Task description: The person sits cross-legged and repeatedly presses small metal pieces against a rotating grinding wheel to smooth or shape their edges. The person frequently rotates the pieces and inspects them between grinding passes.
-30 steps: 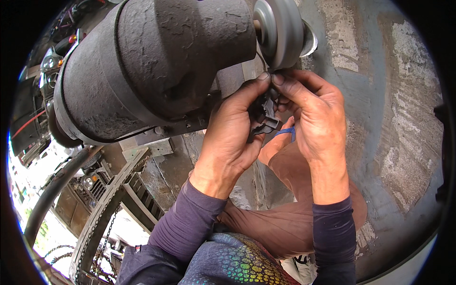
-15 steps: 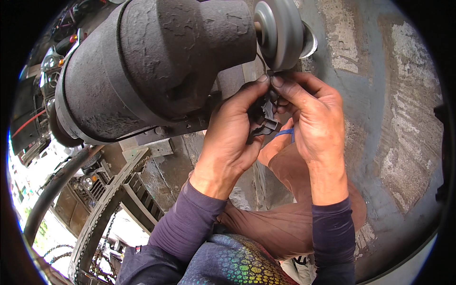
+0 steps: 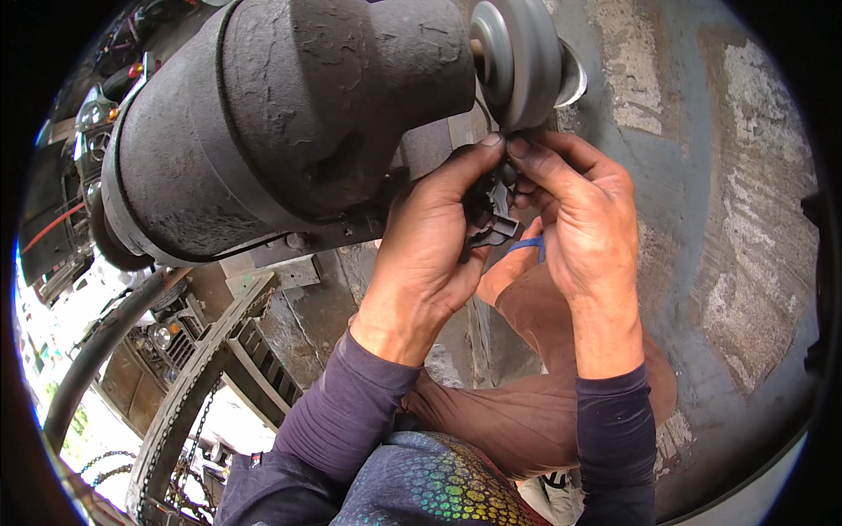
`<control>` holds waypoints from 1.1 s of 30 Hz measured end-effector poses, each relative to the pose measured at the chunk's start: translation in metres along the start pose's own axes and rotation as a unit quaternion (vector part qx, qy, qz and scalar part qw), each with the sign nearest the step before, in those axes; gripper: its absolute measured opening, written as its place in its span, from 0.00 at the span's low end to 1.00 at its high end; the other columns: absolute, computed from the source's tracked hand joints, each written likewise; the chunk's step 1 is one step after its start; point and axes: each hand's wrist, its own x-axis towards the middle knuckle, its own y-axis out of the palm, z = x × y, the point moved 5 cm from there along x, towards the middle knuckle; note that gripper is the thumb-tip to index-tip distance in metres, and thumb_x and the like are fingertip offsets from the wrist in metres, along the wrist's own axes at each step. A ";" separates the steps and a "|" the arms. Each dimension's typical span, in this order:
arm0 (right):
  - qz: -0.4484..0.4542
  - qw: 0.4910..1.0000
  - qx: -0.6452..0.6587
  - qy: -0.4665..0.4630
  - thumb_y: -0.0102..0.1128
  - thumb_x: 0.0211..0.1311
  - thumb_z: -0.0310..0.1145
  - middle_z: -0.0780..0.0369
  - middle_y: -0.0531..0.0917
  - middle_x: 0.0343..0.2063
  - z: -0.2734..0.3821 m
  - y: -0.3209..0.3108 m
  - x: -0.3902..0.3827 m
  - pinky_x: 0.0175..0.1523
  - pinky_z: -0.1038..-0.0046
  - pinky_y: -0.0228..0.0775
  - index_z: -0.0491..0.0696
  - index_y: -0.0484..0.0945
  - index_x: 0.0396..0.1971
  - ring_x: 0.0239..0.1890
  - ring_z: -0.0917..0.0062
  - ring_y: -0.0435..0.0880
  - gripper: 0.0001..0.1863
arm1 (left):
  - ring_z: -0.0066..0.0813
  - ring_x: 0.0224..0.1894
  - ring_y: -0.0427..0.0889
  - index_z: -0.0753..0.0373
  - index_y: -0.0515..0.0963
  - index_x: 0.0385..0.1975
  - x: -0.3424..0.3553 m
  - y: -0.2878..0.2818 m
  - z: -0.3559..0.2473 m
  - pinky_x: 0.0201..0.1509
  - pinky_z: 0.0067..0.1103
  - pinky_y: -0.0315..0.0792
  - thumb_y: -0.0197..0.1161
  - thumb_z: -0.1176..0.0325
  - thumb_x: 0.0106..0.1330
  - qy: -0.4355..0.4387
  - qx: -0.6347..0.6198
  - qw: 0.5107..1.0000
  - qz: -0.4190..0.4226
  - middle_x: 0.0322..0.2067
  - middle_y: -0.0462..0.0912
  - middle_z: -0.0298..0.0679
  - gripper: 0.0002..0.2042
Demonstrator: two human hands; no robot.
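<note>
Right under the round grey wheel [image 3: 535, 70] of a bench grinder, both hands hold a small dark part with an irregular, bracket-like shape [image 3: 496, 226]. My left hand [image 3: 421, 245] is closed around its left side, thumb pointing up toward the wheel. From the other side, my right hand [image 3: 586, 206] pinches the upper end of the part with thumb and fingers, close to the wheel's lower edge. The fingertips are blackened and hide much of the piece. Whether it touches the wheel, I cannot tell. The grinder's dark, rough motor housing [image 3: 289, 114] lies to the left.
A curved metal frame with a chain [image 3: 189, 377] stands at the lower left, beside a thick bar [image 3: 105, 351]. Vehicle parts with a lamp [image 3: 162, 336] lie beyond. The worn, patchy floor [image 3: 649, 175] spreads to the right. My bent leg [image 3: 517, 386] is below the hands.
Both hands and the part have shifted very slightly; the thumbs now sit a little farther right under the wheel. The grip is otherwise the same.
</note>
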 end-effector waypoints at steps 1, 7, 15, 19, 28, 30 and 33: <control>-0.003 1.000 0.002 0.000 0.67 0.64 0.26 0.63 0.88 0.29 0.000 0.000 0.000 0.34 0.84 0.71 0.38 0.87 0.40 0.27 0.85 0.82 0.09 | 0.23 0.29 0.85 0.63 0.81 0.43 0.000 0.001 0.000 0.31 0.18 0.79 0.62 0.65 0.73 -0.001 0.001 1.000 -0.002 0.32 0.86 0.36 0.08; -0.009 1.000 0.002 0.000 0.68 0.64 0.27 0.63 0.87 0.29 0.000 -0.001 -0.001 0.35 0.83 0.71 0.39 0.86 0.41 0.27 0.85 0.82 0.09 | 0.23 0.28 0.84 0.63 0.81 0.43 -0.001 0.003 -0.001 0.31 0.18 0.79 0.61 0.65 0.74 -0.001 0.017 1.000 -0.018 0.31 0.86 0.36 0.08; -0.004 1.000 0.010 0.001 0.68 0.64 0.27 0.63 0.87 0.29 -0.001 0.001 -0.001 0.34 0.84 0.71 0.38 0.86 0.40 0.26 0.85 0.82 0.08 | 0.23 0.29 0.84 0.64 0.81 0.43 0.000 -0.001 -0.002 0.31 0.19 0.79 0.61 0.65 0.74 0.003 0.017 1.000 -0.015 0.31 0.86 0.36 0.09; 0.004 1.000 0.005 0.005 0.67 0.64 0.26 0.63 0.87 0.28 -0.002 0.003 0.000 0.33 0.84 0.71 0.39 0.86 0.39 0.26 0.85 0.82 0.08 | 0.24 0.28 0.84 0.64 0.81 0.43 0.000 -0.003 -0.002 0.31 0.20 0.80 0.61 0.66 0.74 0.008 0.000 1.000 0.000 0.32 0.86 0.37 0.08; 0.005 1.000 -0.004 -0.002 0.67 0.64 0.26 0.64 0.87 0.28 -0.002 0.004 0.000 0.33 0.84 0.70 0.38 0.87 0.39 0.25 0.86 0.81 0.08 | 0.24 0.29 0.84 0.64 0.81 0.43 0.001 -0.005 -0.002 0.32 0.19 0.81 0.61 0.66 0.74 0.003 -0.011 1.000 0.016 0.32 0.86 0.37 0.08; 0.003 1.000 -0.005 -0.001 0.67 0.64 0.26 0.64 0.87 0.27 -0.002 0.004 0.000 0.32 0.84 0.70 0.38 0.87 0.39 0.25 0.86 0.81 0.07 | 0.23 0.29 0.84 0.64 0.81 0.43 0.001 -0.005 -0.002 0.32 0.19 0.81 0.61 0.66 0.74 0.004 -0.010 1.000 0.013 0.33 0.86 0.37 0.08; 0.000 1.000 -0.006 -0.001 0.67 0.64 0.26 0.64 0.87 0.27 -0.002 0.004 0.000 0.32 0.84 0.70 0.38 0.87 0.39 0.25 0.85 0.81 0.07 | 0.23 0.30 0.84 0.64 0.81 0.43 0.002 -0.005 -0.002 0.32 0.19 0.81 0.61 0.66 0.74 0.005 -0.007 1.000 0.013 0.33 0.86 0.36 0.08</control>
